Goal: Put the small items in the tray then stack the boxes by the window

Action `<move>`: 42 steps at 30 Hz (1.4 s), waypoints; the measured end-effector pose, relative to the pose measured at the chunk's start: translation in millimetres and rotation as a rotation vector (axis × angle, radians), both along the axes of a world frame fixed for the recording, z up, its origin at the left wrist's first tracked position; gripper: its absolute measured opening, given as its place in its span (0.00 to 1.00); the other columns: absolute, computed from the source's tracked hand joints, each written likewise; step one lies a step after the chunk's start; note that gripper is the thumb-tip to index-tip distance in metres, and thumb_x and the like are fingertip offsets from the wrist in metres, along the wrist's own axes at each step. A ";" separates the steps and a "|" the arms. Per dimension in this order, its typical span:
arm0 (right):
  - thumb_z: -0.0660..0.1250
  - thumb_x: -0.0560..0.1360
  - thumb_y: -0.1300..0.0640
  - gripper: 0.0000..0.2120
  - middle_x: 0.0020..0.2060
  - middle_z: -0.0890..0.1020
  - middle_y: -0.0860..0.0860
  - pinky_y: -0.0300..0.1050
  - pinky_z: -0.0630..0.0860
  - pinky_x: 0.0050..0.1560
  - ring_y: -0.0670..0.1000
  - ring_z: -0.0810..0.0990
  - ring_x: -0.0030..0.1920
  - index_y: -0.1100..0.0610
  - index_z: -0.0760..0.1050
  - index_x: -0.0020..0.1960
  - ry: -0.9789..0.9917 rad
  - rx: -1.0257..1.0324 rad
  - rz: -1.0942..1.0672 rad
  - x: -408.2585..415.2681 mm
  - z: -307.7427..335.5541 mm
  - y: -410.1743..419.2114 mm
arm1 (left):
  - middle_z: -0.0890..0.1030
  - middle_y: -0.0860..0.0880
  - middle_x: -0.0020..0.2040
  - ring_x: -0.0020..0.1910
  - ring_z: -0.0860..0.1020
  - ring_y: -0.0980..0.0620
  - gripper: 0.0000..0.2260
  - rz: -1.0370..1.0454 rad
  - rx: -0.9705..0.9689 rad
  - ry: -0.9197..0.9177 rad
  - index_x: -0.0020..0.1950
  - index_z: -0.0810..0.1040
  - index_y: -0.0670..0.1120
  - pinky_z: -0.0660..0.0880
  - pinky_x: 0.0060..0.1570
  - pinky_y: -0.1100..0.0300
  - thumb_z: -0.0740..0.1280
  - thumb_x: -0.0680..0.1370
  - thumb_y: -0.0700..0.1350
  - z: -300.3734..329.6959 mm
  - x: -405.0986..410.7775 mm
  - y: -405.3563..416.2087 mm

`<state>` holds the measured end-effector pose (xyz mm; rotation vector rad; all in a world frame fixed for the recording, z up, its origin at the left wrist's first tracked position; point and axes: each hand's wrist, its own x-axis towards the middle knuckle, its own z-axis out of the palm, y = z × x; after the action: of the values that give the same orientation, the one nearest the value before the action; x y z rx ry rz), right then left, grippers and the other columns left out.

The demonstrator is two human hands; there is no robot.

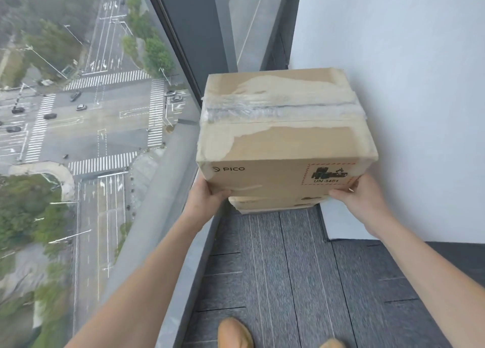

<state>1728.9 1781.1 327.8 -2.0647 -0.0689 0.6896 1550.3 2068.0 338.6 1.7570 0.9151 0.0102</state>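
Floor: grey carpet tiles with thin pale streaks, lower centre of frame.
Window: floor-to-ceiling glass, left; street crossing far below.
Wall: plain white, right; dark skirting at its foot.
Top box: brown cardboard, centre; wrinkled clear tape, torn paper skin, PICO print, battery label.
Lower box: cardboard, mostly hidden under the top box, in the corner between window and wall.
Left hand: fingers grasping the top box's lower left corner.
Right hand: fingers grasping its lower right corner.
Shoes: tan, bottom edge.
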 end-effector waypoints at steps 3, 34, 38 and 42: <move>0.74 0.72 0.68 0.20 0.52 0.83 0.48 0.48 0.74 0.61 0.47 0.80 0.51 0.58 0.75 0.61 -0.029 -0.027 0.013 0.8 -29.5 -2.8 | 0.82 0.52 0.57 0.58 0.80 0.53 0.24 0.042 0.006 -0.004 0.67 0.73 0.43 0.75 0.63 0.52 0.74 0.73 0.34 -33.1 -3.6 -9.9; 0.75 0.71 0.56 0.16 0.51 0.86 0.50 0.50 0.78 0.59 0.50 0.84 0.54 0.58 0.79 0.57 -0.030 -0.107 -0.051 20.3 -105.0 -14.3 | 0.83 0.50 0.55 0.55 0.81 0.52 0.17 0.125 0.039 -0.002 0.63 0.76 0.41 0.73 0.54 0.66 0.73 0.75 0.38 -90.7 2.5 -33.3; 0.74 0.73 0.59 0.14 0.51 0.86 0.51 0.48 0.77 0.57 0.51 0.84 0.54 0.58 0.79 0.57 -0.010 -0.103 -0.061 18.1 -104.8 -16.1 | 0.82 0.52 0.53 0.56 0.80 0.51 0.15 0.121 0.015 0.009 0.61 0.76 0.44 0.74 0.60 0.57 0.72 0.76 0.37 -89.9 1.5 -34.5; 0.71 0.76 0.61 0.16 0.57 0.81 0.49 0.46 0.72 0.62 0.48 0.78 0.60 0.62 0.74 0.62 0.093 -0.049 -0.079 17.0 -90.2 -13.6 | 0.83 0.52 0.56 0.58 0.80 0.49 0.17 0.111 -0.004 0.054 0.62 0.77 0.46 0.75 0.62 0.49 0.73 0.74 0.42 -88.0 0.2 -31.4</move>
<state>1746.0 1767.5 237.6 -2.0676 0.0835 0.7435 1550.5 2036.5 250.6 1.7077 1.0503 0.0336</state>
